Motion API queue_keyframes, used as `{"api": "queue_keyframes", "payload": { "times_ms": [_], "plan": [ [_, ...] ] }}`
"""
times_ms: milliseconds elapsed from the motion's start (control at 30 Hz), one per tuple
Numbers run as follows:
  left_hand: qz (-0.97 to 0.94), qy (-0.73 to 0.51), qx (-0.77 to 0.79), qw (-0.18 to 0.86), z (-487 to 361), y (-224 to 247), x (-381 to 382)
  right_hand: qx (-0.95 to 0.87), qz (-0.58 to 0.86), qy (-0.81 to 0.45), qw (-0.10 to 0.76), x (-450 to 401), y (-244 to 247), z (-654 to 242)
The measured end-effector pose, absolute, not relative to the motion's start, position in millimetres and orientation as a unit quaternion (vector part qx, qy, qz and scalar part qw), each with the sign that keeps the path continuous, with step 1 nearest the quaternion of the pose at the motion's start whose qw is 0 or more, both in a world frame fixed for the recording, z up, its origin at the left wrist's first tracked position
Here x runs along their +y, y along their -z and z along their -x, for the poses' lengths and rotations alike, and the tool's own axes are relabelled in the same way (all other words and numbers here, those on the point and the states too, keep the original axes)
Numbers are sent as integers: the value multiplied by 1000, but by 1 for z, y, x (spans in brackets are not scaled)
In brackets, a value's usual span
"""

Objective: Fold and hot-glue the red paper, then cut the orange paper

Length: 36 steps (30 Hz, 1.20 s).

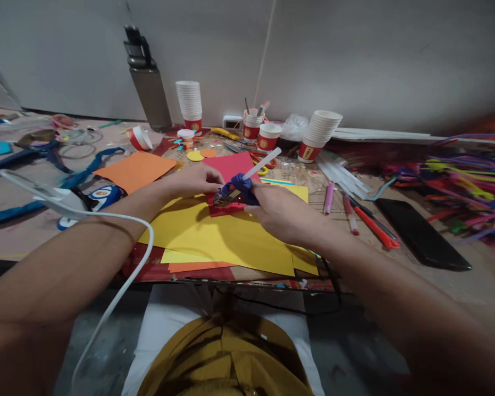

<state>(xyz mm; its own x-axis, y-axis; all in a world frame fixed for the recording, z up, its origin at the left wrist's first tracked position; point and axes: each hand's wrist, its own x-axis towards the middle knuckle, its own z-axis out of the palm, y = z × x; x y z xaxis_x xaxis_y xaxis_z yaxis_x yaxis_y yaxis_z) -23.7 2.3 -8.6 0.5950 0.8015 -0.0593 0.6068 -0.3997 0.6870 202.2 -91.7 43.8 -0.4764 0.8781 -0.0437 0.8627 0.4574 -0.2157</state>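
Observation:
My right hand is wrapped around a blue hot glue gun, with a whitish glue stick poking up from its back. The nozzle end points left and down, close to my left fingers. My left hand is closed in a pinch at the left edge of a sheet of red paper; its fingertips are partly hidden. Under both hands lie sheets of yellow paper, overlapping near the table's front edge. A sheet of orange paper lies beside my left wrist.
Stacked paper cups and another cup stack stand at the back, near a tall bottle. A white cable crosses over my left forearm. At right are markers, a black phone and colourful pipe cleaners.

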Motion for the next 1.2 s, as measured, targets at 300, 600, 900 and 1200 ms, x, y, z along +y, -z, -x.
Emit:
{"api": "queue_keyframes", "payload": {
  "times_ms": [300,600,900,1200],
  "plan": [
    [-821,-147,427,349,23,11,3,-854,507,-107,54,-94,-40,-200],
    [-823,-149,423,348,24,13,5,-854,505,-108,62,-93,-37,-201],
    [-827,-147,437,320,23,9,2,-843,527,-98,40,-96,-42,-211],
    [-830,-151,436,313,24,11,4,-823,562,-80,15,-97,-53,-229]
  ]
}}
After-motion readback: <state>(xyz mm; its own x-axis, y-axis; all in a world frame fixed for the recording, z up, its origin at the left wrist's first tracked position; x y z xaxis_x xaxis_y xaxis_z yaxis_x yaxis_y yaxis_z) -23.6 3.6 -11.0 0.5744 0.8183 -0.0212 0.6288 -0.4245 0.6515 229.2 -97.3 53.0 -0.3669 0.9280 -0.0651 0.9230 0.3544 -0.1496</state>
